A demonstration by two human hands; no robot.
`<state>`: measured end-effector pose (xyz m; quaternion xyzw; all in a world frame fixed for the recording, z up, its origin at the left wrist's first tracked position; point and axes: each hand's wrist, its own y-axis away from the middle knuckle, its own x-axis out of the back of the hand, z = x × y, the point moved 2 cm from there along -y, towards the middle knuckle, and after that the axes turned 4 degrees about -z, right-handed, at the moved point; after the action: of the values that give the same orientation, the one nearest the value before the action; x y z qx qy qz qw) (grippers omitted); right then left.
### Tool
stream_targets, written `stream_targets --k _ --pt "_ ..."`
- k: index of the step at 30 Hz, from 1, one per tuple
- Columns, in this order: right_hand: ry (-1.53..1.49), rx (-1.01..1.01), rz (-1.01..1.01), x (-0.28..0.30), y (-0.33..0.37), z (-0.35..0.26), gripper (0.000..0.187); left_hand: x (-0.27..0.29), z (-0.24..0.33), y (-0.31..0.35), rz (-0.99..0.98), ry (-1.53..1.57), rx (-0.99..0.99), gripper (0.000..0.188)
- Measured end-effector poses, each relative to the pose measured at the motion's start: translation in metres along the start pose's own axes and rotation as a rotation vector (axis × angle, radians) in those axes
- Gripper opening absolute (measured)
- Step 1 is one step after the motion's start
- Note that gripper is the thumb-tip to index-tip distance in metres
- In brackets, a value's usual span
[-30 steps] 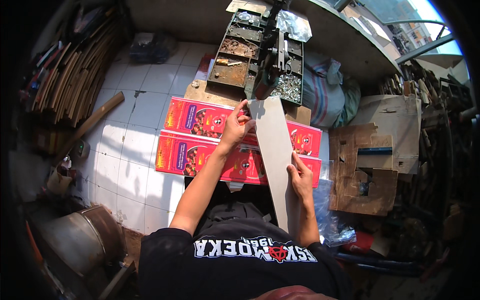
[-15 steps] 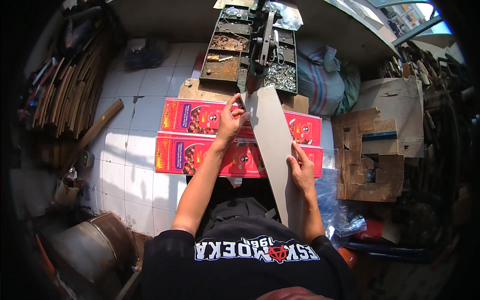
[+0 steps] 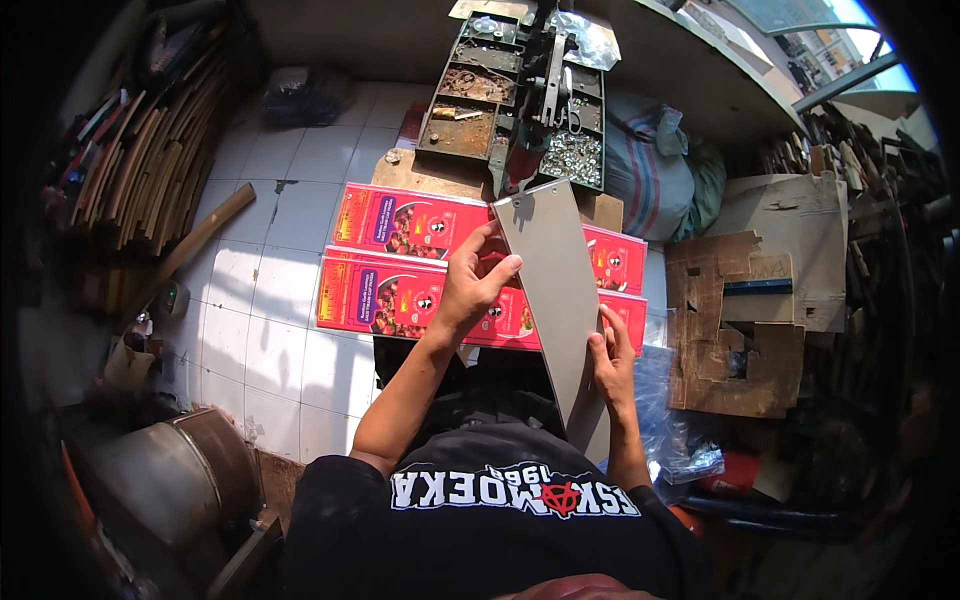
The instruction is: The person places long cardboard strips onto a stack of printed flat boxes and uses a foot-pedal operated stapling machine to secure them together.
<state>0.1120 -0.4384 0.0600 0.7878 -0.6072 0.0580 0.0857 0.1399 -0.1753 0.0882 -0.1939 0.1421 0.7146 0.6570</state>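
A long grey board (image 3: pixel 556 290), wide in the middle and slanting from the press toward my body, is held between both hands. My left hand (image 3: pixel 472 288) grips its left edge near the far end, thumb on top and fingers at the edge. On its right edge, nearer my body, my right hand (image 3: pixel 616 362) is closed around the side. Small round marks show at the board's far corners. That far end lies just in front of the tip of a dark hand press (image 3: pixel 528 150). Red printed panels (image 3: pixel 375 290) lie in two rows beneath the board.
Beside the press, a compartment tray (image 3: pixel 572 155) holds many small shiny metal pieces; scissors lie there too. A striped sack (image 3: pixel 645 165) stands at right, near torn brown cardboard (image 3: pixel 735 330). Stacked boards (image 3: pixel 150 150) lean at left, with a metal drum (image 3: pixel 185 480) nearer me.
The board's far end has drawn back a little from the press toward me, and its corner marks now show. Both hands have moved with it, slightly nearer my body.
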Motion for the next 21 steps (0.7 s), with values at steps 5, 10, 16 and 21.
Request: stream_targets --k 5,10,16,21 --pt "0.178 0.200 0.016 0.000 -0.001 -0.018 0.044 0.009 0.031 0.004 0.095 0.028 -0.038 0.034" --pt "0.345 0.343 -0.003 0.005 -0.008 -0.028 0.043 0.020 0.042 -0.001 0.201 0.055 -0.087 0.026" --pt "0.414 0.410 -0.004 -0.001 -0.014 -0.043 0.043 0.026 0.045 -0.005 0.296 0.006 -0.145 0.017" --pt "0.460 0.320 -0.049 -0.007 -0.023 -0.042 0.038 0.040 0.041 0.003 0.322 -0.060 -0.207 0.023"
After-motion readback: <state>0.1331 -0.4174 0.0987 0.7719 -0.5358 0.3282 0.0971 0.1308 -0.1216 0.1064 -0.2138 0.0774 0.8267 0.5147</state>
